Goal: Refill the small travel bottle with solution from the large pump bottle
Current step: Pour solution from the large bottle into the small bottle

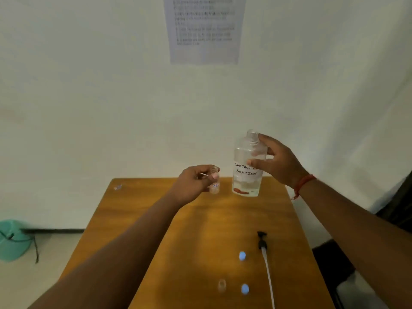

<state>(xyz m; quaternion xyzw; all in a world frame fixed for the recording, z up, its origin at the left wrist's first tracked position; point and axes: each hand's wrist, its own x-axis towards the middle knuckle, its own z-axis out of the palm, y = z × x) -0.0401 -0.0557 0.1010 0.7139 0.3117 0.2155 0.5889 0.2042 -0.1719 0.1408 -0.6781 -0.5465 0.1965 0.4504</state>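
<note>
- Above the far end of the wooden table [200, 230]: two bottles, both uncapped, one per hand.
- Left hand [194, 182] grips the small travel bottle [215, 185]; clear, upright.
- Right hand [277, 161], fingers curled, holds the large bottle [246, 172]; clear, handwritten label, partly filled.
- On the table: one black pump head [262, 240] with white tube, two pale blue caps [242, 256], one small clear piece [221, 285].

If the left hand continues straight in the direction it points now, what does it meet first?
Probably the large clear plastic bottle held by the right hand; the left hand holds the small clear travel bottle beside it, though depth is unclear.
</note>
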